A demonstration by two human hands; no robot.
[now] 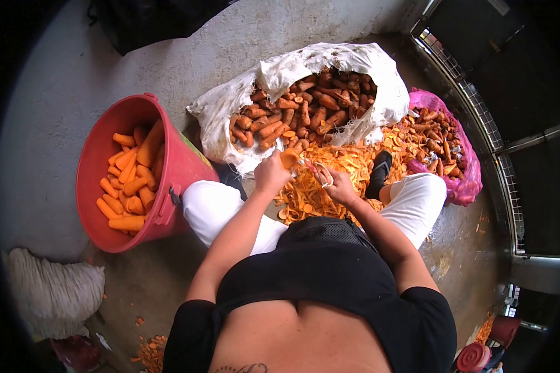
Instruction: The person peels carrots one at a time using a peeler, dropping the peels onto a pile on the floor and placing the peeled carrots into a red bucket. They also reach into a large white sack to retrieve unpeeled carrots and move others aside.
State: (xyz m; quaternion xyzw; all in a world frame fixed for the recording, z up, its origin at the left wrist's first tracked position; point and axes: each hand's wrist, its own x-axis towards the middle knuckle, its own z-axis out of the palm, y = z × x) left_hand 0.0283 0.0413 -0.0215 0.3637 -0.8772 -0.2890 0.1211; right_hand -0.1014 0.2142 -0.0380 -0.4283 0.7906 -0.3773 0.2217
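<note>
My left hand (271, 174) is closed around a carrot (289, 158), whose bright orange end sticks out toward the right. Close beside it, my right hand (341, 188) grips a small peeler (322, 174); its blade is too small to make out clearly. Both hands are over a heap of carrot peelings (311, 193) on the floor between my legs. Just beyond, a torn white sack (221, 127) lies open, full of unpeeled, soil-stained carrots (320, 112).
On the left, a red bucket (88, 186) holds peeled carrots (130, 174). A pink bag (473, 177) with carrot ends and scraps stands to the right. A whitish sack (56, 289) lies at lower left. A metal grille (504, 180) runs along the right.
</note>
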